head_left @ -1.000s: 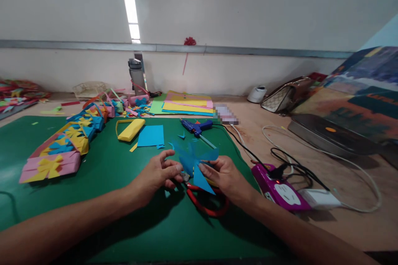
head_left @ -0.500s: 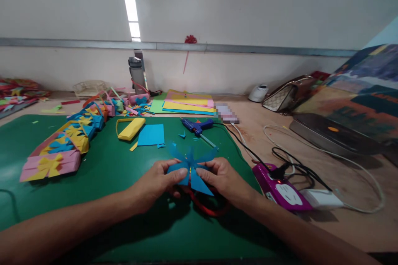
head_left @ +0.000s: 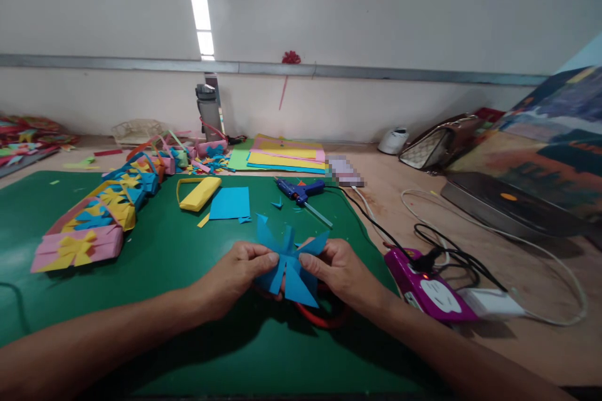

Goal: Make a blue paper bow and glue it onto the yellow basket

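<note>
A blue paper bow (head_left: pixel 288 257), cut into several pointed flaps, is held above the green mat between my two hands. My left hand (head_left: pixel 239 272) pinches its left side with thumb and fingers. The right side is gripped by my right hand (head_left: pixel 336 269), thumb on top near the middle. Red scissor-like handles (head_left: pixel 332 321) lie on the mat just beneath the right hand; their other end is hidden. Beyond the hands are a blue paper square (head_left: pixel 230 203) and a yellow paper basket (head_left: pixel 200 194) lying tilted with its handle to the left.
A blue glue gun (head_left: pixel 301 189) with a clear stick lies past the hands. Paper baskets with bows (head_left: pixel 78 249) line the left. A purple power strip (head_left: pixel 430 288) with cables sits at right. Coloured paper sheets (head_left: pixel 282 155) and a grey bottle (head_left: pixel 207 113) stand behind.
The blue paper bow has turned and tilted slightly, its lower flaps now spread more toward me. Both hands keep hold of it, and the view has shifted a little.
</note>
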Tool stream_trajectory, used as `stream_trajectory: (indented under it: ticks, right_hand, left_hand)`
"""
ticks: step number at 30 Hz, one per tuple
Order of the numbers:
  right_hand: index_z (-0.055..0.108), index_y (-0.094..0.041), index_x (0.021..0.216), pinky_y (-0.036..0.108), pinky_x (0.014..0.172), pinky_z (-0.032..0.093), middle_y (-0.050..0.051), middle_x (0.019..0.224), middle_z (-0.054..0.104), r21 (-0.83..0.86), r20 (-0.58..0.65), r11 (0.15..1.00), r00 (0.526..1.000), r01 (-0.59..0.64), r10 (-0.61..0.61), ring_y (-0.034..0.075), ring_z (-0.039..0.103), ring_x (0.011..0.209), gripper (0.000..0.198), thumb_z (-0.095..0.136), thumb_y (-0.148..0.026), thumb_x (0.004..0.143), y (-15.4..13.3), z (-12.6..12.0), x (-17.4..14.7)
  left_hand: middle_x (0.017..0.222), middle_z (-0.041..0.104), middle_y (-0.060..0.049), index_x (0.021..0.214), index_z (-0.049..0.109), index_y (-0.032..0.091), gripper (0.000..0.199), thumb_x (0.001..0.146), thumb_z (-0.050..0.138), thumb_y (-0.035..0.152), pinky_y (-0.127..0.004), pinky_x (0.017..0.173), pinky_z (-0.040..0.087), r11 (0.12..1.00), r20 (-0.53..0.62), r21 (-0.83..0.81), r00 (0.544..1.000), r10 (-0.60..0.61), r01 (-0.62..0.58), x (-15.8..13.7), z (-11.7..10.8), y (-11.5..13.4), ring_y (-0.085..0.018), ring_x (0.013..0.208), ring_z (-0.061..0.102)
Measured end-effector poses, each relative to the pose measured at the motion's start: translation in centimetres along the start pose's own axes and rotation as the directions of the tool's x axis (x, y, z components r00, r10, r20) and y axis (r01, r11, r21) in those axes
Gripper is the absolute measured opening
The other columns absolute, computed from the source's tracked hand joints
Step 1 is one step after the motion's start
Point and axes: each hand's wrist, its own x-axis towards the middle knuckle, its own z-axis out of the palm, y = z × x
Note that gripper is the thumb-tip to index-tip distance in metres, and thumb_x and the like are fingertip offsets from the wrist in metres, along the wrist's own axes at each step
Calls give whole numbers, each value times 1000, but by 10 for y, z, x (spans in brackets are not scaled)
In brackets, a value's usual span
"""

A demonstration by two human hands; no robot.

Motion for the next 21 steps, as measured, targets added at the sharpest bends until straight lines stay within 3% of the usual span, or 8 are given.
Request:
stream_trajectory:
  ticks: [7, 14, 21]
  right_hand:
    - [48, -16, 59, 19, 43, 33, -5, 53, 41, -66, -3, 997, 999, -50, 50, 7, 35, 48, 48, 61, -61, 71, 7, -3, 0]
    - [53, -15, 61, 19, 43, 36, -3, 56, 44, -82, -21, 994, 998, -66, 64, 9, 38, 50, 47, 61, -60, 71, 8, -3, 0]
    - [52, -16, 59, 17, 39, 34, -4, 54, 41, -81, -25, 997, 1000, 3, -5, 7, 35, 48, 43, 63, -56, 72, 5, -2, 0]
  left_hand:
    - [57, 67, -6, 64, 67, 13, 34, 75, 62, 45, -25, 58, 43, 1000, -12, -11, 1000, -18, 17, 2, -1, -1, -15, 53, 58]
    - [58, 66, -6, 64, 64, 12, 35, 71, 65, 47, -25, 56, 43, 999, -39, -37, 999, -13, 11, 3, -1, 0, -16, 52, 59]
    - [58, 67, -7, 62, 65, 12, 35, 71, 66, 46, -24, 56, 43, 1000, -50, -18, 999, -18, 17, 3, -2, 0, -15, 53, 58]
